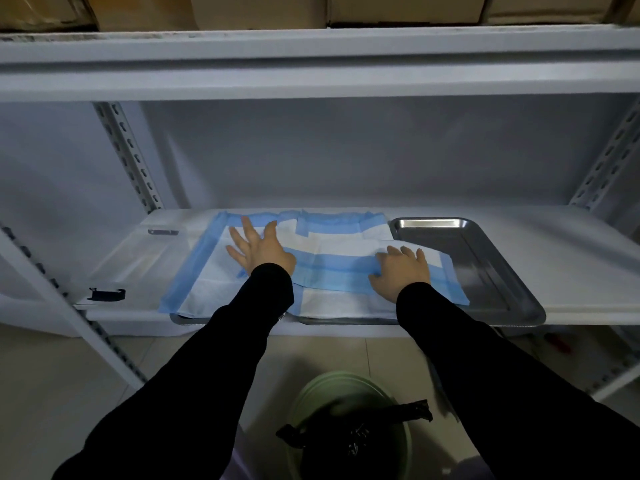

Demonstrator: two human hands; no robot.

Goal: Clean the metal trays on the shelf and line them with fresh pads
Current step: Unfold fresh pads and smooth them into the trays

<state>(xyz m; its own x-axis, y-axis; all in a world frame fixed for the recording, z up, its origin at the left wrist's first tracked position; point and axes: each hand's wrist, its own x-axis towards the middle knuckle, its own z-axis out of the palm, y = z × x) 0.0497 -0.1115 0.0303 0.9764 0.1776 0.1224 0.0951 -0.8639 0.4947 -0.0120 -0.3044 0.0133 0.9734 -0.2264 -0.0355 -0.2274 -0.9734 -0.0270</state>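
Three metal trays stand side by side on the white shelf (pixel 571 271). White pads with blue borders cover the left tray (pixel 188 320) and the middle tray (pixel 346 321); only their front rims show. The left pad (pixel 204 282) lies flat, and my left hand (pixel 258 249) presses on it with fingers spread. The middle pad (pixel 332 268) is still creased, with folded flaps at the back. My right hand (pixel 401 268) rests on its right part, fingers lying over the pad's raised right edge. The right tray (pixel 485 271) is bare shiny metal.
A clear plastic bag (pixel 138 258) lies flat on the shelf left of the trays, with a black clip (pixel 105 294) at the shelf's front edge. Below, on the tiled floor, a green bin (pixel 346 420) holds a black bag. Cardboard boxes sit on the shelf above.
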